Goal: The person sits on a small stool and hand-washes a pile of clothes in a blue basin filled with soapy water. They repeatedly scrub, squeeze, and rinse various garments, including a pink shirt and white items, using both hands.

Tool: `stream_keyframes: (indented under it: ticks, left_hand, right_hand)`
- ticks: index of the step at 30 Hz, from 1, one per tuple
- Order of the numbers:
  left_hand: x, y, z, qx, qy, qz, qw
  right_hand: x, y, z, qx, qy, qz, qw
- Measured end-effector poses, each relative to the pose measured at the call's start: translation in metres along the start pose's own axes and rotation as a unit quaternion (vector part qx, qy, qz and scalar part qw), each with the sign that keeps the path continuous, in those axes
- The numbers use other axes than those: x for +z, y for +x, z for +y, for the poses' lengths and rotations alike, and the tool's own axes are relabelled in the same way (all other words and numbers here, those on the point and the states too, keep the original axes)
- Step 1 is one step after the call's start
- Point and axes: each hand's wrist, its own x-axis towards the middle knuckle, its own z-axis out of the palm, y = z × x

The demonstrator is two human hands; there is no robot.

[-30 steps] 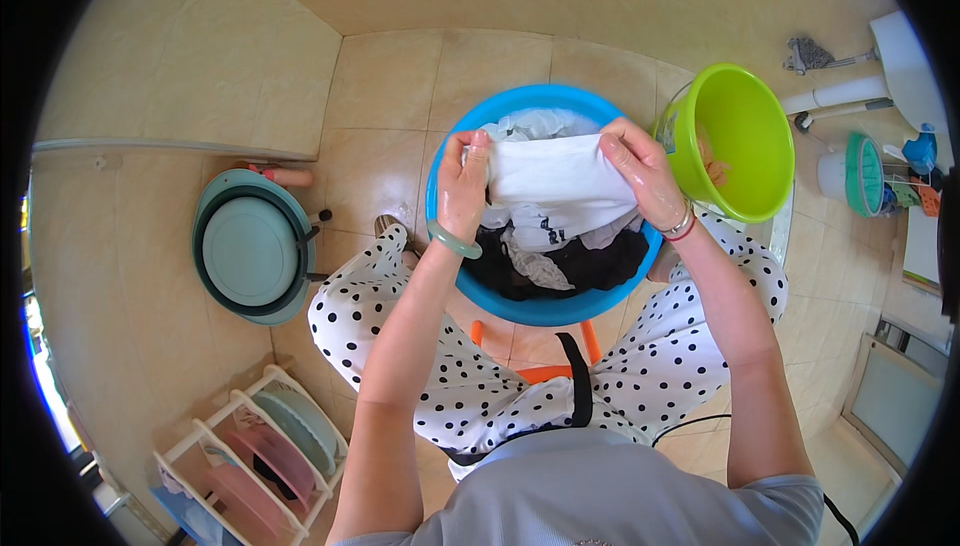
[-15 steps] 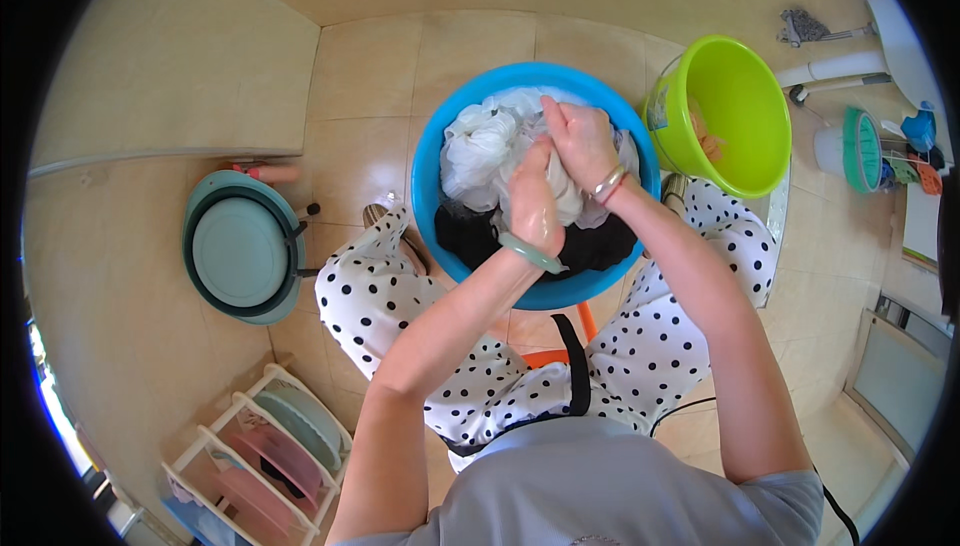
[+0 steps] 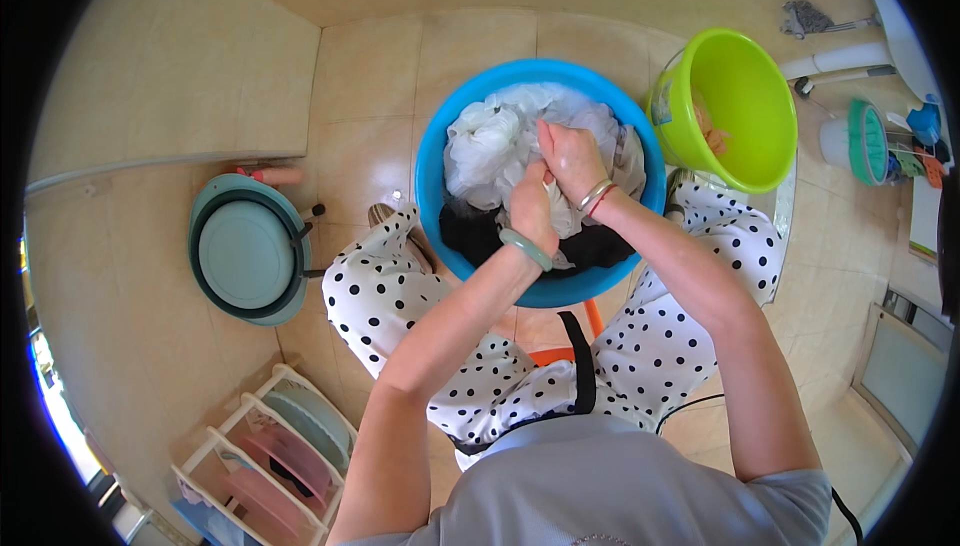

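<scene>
A round blue basin stands between my knees, holding wet laundry. White sheer cloth is bunched across its far side, and black cloth lies along the near side. My left hand, with a pale green bangle at the wrist, is closed on the white cloth near the middle. Just beyond it and to the right, my right hand grips the same cloth, its fingers curled and knuckles up. The two hands nearly touch. The cloth inside the fists is mostly hidden.
A lime green bucket with something orange-pink inside stands right of the basin. On the left wall hangs a grey-green collapsible tub. A white rack holds several basins at lower left. A small teal-rimmed bin is at far right.
My right hand has come slightly nearer to me and leftward, closer to my left hand. Both hands keep hold of the white cloth. The whole view has shifted a little.
</scene>
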Motion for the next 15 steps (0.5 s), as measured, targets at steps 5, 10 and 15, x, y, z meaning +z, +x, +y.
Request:
stream_keyframes:
  ticks: [5, 10, 15]
  left_hand:
    - [-0.017, 0.015, 0.022, 0.107, 0.117, -0.064, 0.985]
    - [0.023, -0.011, -0.002, -0.011, -0.020, 0.032, 0.999]
    - [0.010, -0.006, 0.014, -0.027, -0.041, 0.020, 0.999]
  right_hand:
    - [0.018, -0.039, -0.053, -0.240, -0.027, 0.131, 0.961]
    - [-0.003, 0.005, 0.019, -0.112, -0.087, 0.077, 0.987]
    - [0.009, -0.019, -0.019, -0.119, -0.053, 0.047, 0.990]
